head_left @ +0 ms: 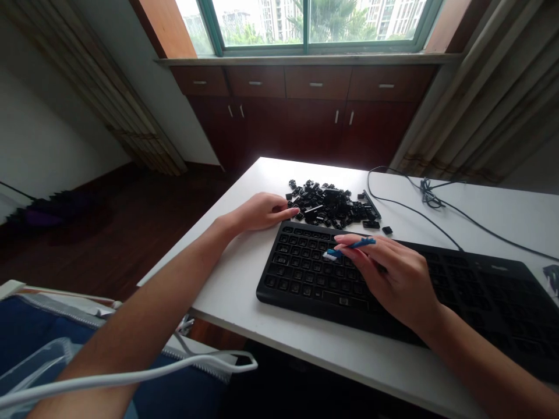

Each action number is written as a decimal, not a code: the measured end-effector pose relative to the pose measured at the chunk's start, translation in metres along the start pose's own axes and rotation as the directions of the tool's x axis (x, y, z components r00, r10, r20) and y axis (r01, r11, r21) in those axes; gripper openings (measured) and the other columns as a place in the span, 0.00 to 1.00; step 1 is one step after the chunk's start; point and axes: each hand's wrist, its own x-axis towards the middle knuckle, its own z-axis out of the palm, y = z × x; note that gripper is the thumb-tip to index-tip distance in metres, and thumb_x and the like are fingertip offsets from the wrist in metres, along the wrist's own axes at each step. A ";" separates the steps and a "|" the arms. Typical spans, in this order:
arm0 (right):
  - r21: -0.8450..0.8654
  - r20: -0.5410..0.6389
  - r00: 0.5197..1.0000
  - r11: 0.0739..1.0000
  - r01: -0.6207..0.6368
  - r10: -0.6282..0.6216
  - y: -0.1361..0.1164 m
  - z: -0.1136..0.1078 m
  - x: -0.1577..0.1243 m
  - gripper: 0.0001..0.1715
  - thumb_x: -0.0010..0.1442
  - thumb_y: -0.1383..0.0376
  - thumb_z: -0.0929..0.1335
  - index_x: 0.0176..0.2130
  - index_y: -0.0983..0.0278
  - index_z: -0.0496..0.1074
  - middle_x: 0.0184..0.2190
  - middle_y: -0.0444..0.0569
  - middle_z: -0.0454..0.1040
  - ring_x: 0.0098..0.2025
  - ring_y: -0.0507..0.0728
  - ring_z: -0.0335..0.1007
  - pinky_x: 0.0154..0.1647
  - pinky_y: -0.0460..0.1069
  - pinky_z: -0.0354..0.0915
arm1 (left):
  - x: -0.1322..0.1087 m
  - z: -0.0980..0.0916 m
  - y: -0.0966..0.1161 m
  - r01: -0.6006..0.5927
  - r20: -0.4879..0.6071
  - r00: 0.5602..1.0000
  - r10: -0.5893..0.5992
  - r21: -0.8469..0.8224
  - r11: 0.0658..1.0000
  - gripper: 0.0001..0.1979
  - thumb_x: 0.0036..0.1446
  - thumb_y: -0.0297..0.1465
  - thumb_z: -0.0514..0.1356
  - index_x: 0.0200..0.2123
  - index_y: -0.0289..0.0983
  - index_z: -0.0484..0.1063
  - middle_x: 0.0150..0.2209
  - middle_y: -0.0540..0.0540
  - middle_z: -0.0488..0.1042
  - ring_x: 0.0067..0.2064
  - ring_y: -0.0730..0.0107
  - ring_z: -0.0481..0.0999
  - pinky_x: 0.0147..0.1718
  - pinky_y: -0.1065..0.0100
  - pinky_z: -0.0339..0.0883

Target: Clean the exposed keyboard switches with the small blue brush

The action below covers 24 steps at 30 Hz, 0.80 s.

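A black keyboard (301, 298) with its keycaps taken off lies on the white table. My right hand (393, 273) is over it, fingers closed around a blue toothbrush (365, 242). The white bristles (329, 256) point down at the bare key sockets in the keyboard's left half. On the table by the keyboard's far left corner rests my left hand (262, 210), thumb stretched out and fingers loosely bent, holding nothing that I can see. Beside its thumb, a pile of loose black keycaps (334, 203) lies behind the keyboard.
A black cable (419, 210) runs from the keyboard's back across the table (437, 230), with a tied bundle in it. At the lower left, a white cord (152, 375) hangs over a blue cloth item (26, 326). Wooden cabinets (305, 128) stand under the window.
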 end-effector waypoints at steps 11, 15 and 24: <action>0.142 0.091 0.996 0.990 -0.019 0.006 0.001 -0.001 -0.001 0.12 0.67 0.71 0.67 0.48 0.60 0.75 0.47 0.47 0.81 0.44 0.53 0.77 0.45 0.48 0.73 | 0.002 0.001 0.000 0.022 0.006 1.000 -0.022 0.006 1.000 0.26 0.66 0.47 0.56 0.21 0.37 0.58 0.20 0.54 0.57 0.24 0.76 0.54 0.26 0.69 0.49; 0.142 0.097 0.994 0.988 -0.062 0.049 0.003 -0.002 -0.003 0.11 0.68 0.70 0.66 0.49 0.60 0.75 0.46 0.48 0.80 0.42 0.53 0.77 0.43 0.48 0.72 | 0.002 0.002 0.000 0.022 0.002 1.000 -0.022 -0.005 1.000 0.26 0.65 0.47 0.56 0.21 0.37 0.58 0.20 0.54 0.56 0.24 0.76 0.53 0.26 0.69 0.49; 0.155 0.184 0.982 0.986 -0.068 0.038 0.002 0.002 -0.002 0.12 0.70 0.67 0.65 0.51 0.61 0.75 0.47 0.48 0.81 0.45 0.54 0.78 0.46 0.49 0.73 | 0.001 0.002 0.000 0.026 0.007 1.000 -0.026 0.003 1.000 0.27 0.66 0.48 0.55 0.21 0.37 0.57 0.20 0.54 0.56 0.24 0.76 0.54 0.26 0.69 0.49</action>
